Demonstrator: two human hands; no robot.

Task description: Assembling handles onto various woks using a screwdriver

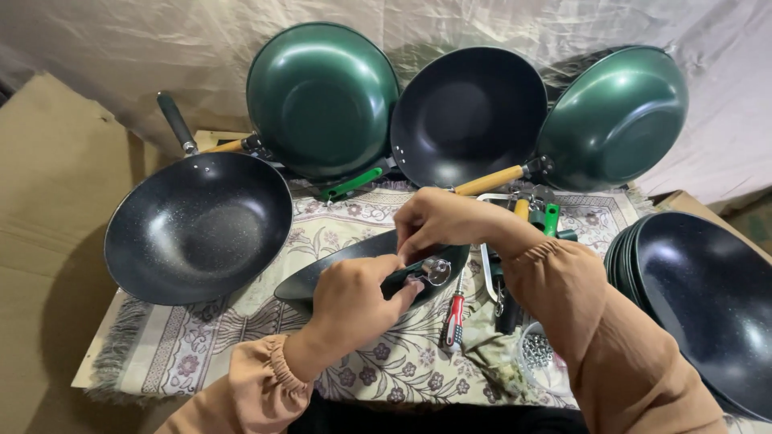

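Observation:
A dark wok pan [322, 273] lies tilted on the patterned mat in front of me, seen nearly edge-on. My left hand [354, 301] grips its near rim from below, thumb pointing at a small shiny metal bracket [436, 270] on the rim. From above, my right hand [441, 222] pinches at that same bracket with closed fingers. A screwdriver with a red and black handle [453, 320] lies on the mat just right of my hands.
A black speckled wok [197, 225] with a dark handle leans at the left. Two green woks [322, 96] [615, 116] and a black one [470, 112] lean against the cloth backdrop. Stacked dark pans [708, 305] sit at the right. Loose handles [547, 217] and a bag of screws [537, 351] lie nearby.

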